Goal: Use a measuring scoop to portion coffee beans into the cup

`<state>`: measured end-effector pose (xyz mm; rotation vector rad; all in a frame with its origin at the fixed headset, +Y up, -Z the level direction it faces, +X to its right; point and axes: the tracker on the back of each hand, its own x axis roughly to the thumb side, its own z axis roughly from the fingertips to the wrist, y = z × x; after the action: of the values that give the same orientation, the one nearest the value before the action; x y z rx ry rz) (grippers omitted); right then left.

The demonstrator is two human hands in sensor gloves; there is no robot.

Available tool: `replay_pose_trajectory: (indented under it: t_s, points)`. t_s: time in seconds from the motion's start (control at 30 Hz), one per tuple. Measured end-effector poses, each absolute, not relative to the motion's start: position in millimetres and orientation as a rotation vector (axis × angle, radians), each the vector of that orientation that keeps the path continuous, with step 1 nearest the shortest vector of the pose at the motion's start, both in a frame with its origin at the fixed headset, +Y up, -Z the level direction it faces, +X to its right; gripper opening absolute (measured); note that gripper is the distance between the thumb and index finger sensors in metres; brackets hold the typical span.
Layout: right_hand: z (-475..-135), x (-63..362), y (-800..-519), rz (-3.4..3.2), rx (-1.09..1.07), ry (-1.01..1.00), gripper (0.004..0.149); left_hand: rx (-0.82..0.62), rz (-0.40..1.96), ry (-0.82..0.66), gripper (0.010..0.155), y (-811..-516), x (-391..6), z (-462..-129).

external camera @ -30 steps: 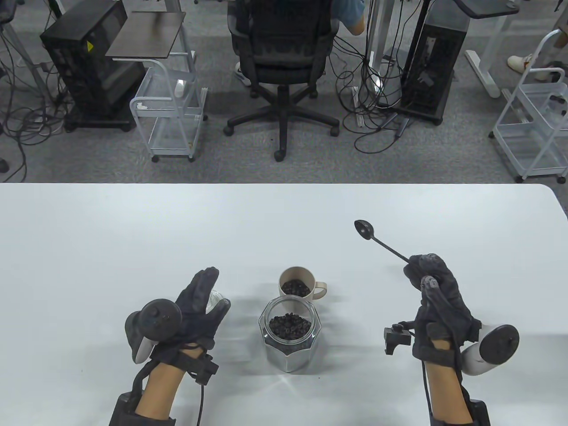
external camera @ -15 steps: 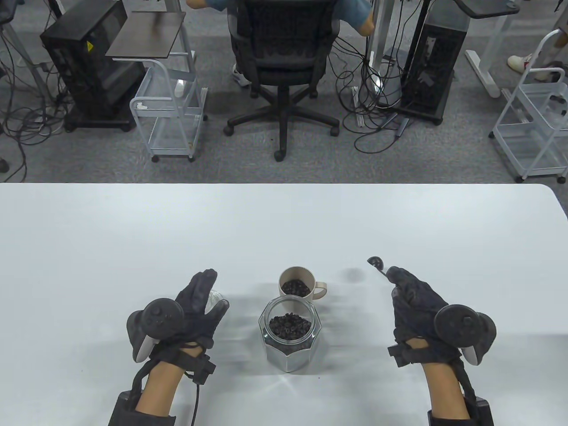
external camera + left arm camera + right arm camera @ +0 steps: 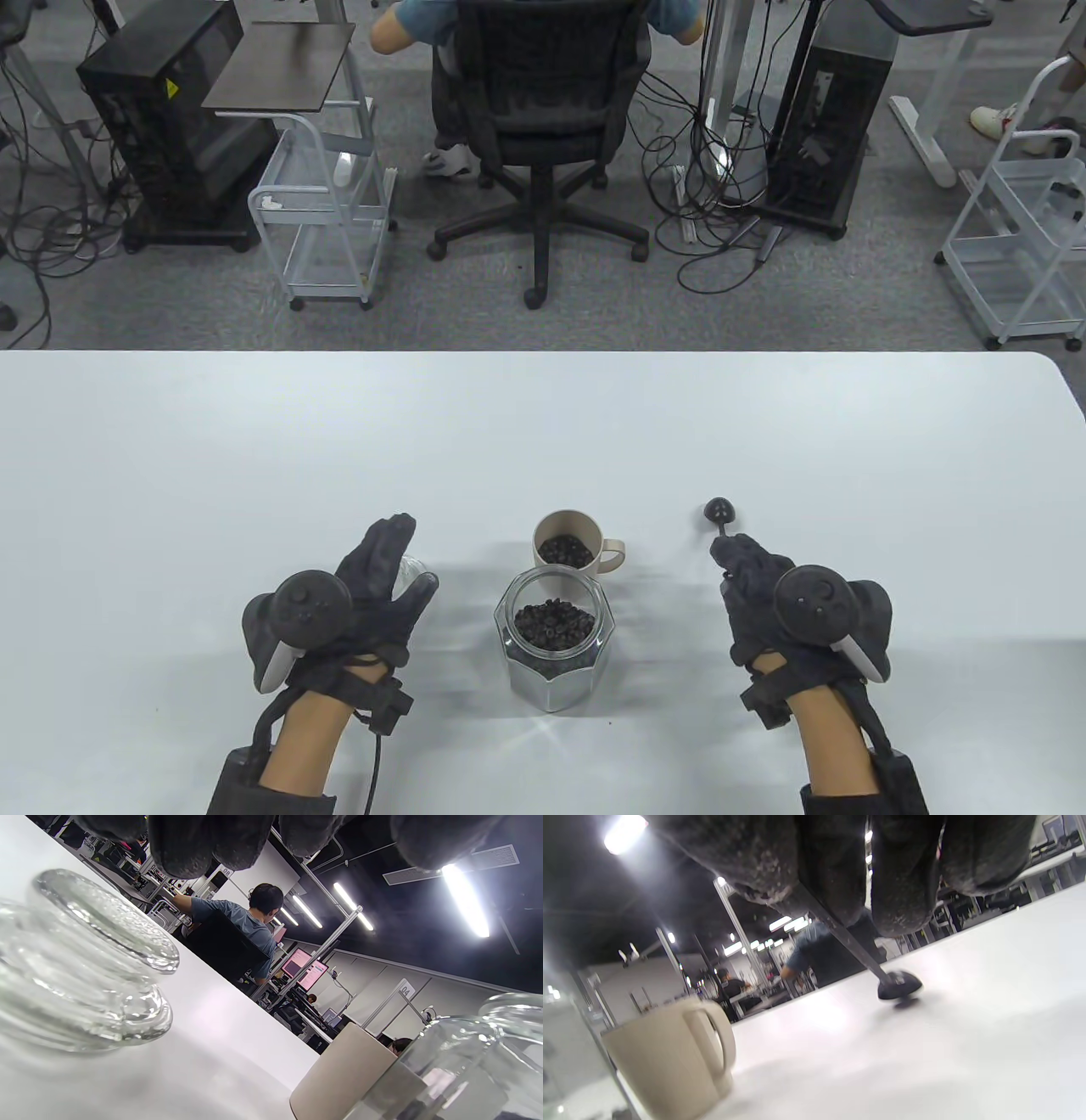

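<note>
A beige cup (image 3: 564,543) holding coffee beans stands mid-table, its handle to the right. Just in front of it is an open glass jar (image 3: 556,645) of beans. To the right, my right hand (image 3: 734,556) lies palm down and pinches the handle of the black measuring scoop (image 3: 719,510). The right wrist view shows the scoop bowl (image 3: 899,985) at the table surface, right of the cup (image 3: 666,1056). My left hand (image 3: 399,556) hovers with straight fingers over the glass lid (image 3: 413,567). In the left wrist view the lid (image 3: 106,916) lies on the table, away from the fingertips.
The white table (image 3: 543,424) runs to a far edge, with its rounded corner at the right. Beyond it are an office chair (image 3: 539,127) with a seated person, wire carts (image 3: 327,221) and computer towers on the floor.
My right hand has turned palm down and come left and nearer, bringing the scoop from raised in the air down to the table. The left hand has stayed put.
</note>
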<state>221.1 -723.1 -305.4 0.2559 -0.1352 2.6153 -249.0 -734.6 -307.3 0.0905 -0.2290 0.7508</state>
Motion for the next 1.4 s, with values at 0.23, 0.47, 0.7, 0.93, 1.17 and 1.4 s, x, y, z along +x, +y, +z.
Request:
replay_pose_trajectory:
  t_s: [0.23,0.47,0.7,0.93,1.17,1.4]
  points:
    - [-313,220,-743,2.868,0.211,0.038,0.055,0.080,0.742,-0.232,0.081,-736,-247,-308]
    - [-319,226,-758,2.964,0.122,0.060,0.058,0.079,0.743,-0.240,0.081,-737,-246,-308]
    - [-319,218,-773,3.092,0.051,0.174,0.060,0.092,0.740,-0.238,0.081,-736,-246,-307]
    - [-319,215,-780,3.072,-0.002,0.272,0.059,0.093,0.744,-0.239,0.081,-736,-247,-308]
    - [-318,217,-781,3.012,-0.025,0.311,0.060,0.097,0.738,-0.241,0.081,-736,-246,-307]
    - [-316,230,-774,2.816,-0.094,0.228,0.063,0.115,0.734,-0.224,0.081,-734,-248,-306]
